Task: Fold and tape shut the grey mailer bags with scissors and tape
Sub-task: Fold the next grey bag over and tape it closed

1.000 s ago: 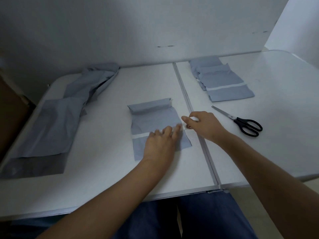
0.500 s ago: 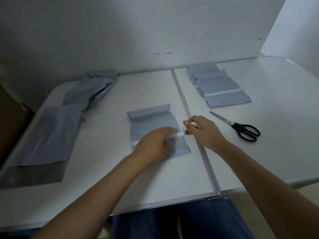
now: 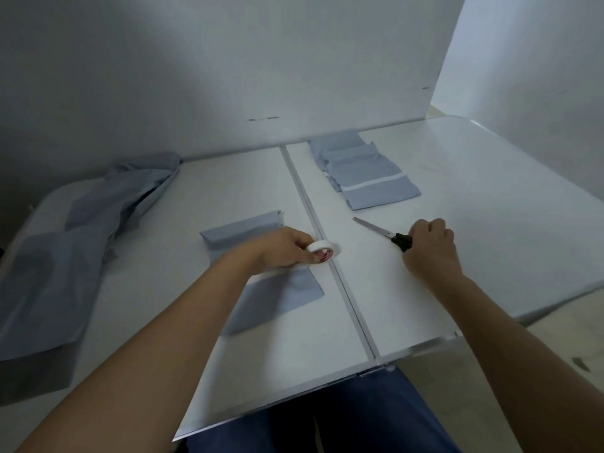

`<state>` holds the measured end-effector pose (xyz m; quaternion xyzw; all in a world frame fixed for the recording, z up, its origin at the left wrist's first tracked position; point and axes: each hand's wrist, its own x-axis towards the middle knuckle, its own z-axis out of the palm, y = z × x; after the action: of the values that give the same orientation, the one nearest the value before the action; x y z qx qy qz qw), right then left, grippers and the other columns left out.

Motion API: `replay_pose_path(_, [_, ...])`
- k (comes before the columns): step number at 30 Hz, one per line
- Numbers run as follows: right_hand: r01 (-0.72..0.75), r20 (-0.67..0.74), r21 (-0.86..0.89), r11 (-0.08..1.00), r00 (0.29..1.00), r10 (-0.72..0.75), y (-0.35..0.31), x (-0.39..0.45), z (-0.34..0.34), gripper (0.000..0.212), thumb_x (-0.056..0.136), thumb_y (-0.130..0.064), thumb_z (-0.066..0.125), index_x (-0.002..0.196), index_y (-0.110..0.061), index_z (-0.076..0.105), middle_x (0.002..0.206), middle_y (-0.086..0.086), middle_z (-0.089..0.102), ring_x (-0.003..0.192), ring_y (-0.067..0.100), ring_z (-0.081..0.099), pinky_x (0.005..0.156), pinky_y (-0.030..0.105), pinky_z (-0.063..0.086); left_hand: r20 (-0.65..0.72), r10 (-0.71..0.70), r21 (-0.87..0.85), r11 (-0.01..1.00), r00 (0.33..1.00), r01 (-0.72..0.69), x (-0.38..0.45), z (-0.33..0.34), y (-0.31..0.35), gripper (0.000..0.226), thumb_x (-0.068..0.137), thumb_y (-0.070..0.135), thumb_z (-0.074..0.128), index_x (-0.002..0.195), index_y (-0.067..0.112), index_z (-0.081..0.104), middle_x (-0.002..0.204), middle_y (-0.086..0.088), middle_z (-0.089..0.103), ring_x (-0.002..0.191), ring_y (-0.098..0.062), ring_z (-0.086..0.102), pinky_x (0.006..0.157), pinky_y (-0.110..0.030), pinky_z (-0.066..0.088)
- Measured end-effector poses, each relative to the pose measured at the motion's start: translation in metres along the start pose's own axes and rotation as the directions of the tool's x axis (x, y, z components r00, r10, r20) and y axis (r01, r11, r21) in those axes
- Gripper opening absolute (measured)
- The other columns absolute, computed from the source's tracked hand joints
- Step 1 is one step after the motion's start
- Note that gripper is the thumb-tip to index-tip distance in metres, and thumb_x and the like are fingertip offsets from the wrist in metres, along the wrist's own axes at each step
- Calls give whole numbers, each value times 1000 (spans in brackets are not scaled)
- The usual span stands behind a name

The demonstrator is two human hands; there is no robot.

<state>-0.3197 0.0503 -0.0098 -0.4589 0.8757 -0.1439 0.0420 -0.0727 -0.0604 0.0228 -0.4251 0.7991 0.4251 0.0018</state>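
Observation:
A folded grey mailer bag [image 3: 274, 299] lies on the white table [image 3: 490, 223] in front of me, with a white tape strip across it, mostly hidden under my left forearm. My left hand [image 3: 281, 248] grips a small white tape roll [image 3: 323, 250] at the bag's right edge, by the table's centre seam. My right hand [image 3: 429, 248] rests on the black handles of the scissors [image 3: 380, 231], whose blades point to the far left. Its fingers are curled over the handles.
A stack of folded, taped grey bags [image 3: 362, 171] sits at the back, right of the seam. A pile of unfolded grey mailer bags [image 3: 65, 256] covers the table's left side. A white wall stands close behind the table.
My right hand left the tape roll and moved right onto the scissors' handles. My left hand slid from pressing the bag over to the tape roll and took hold of it.

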Motion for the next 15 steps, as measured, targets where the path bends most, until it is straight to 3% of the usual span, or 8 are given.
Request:
replay_pose_path(3, [7,96,-28,1000,995,-4,5,-2,-7,27,93,-22,54,111,-3,47,112,19,47,104,35,46,78,39,40,63,-3,-13,1000,998,3,-4,-4,1,27,76,43,77,102,35,72,99,15,71,102,-8,61,96,-24,42])
replay_pose_path(6, [27,146,-55,998,989,-19,1,-5,-15,24,93,-23,53,108,-5,48,104,16,52,95,32,50,73,35,39,89,-8,-40,999,996,12,-6,-7,-2,28,73,45,77,100,37,72,103,13,71,104,-11,60,101,-30,41])
replay_pose_path(10, [-7,223,-127,992,974,35,-12,-9,-29,25,90,-33,54,96,-8,51,86,8,52,77,28,50,65,30,39,75,-17,-182,983,997,30,-9,-7,-4,19,87,17,69,106,18,71,100,-5,68,90,-15,55,88,-28,43])
replay_pose_path(12, [-14,273,-58,998,961,30,-17,-13,-34,30,89,-35,56,101,-7,52,91,10,58,80,28,54,66,31,42,67,-19,-233,972,998,34,-12,-6,-4,19,89,8,65,107,11,70,96,-5,65,88,-15,53,85,-26,42])
replay_pose_path(15, [-55,346,143,988,938,3,-19,-22,-40,30,87,-20,60,111,-1,59,104,16,65,87,28,63,73,33,48,39,-35,-325,945,999,46,-14,-2,-7,21,89,3,64,108,5,69,97,-7,64,88,-15,54,86,-25,46])
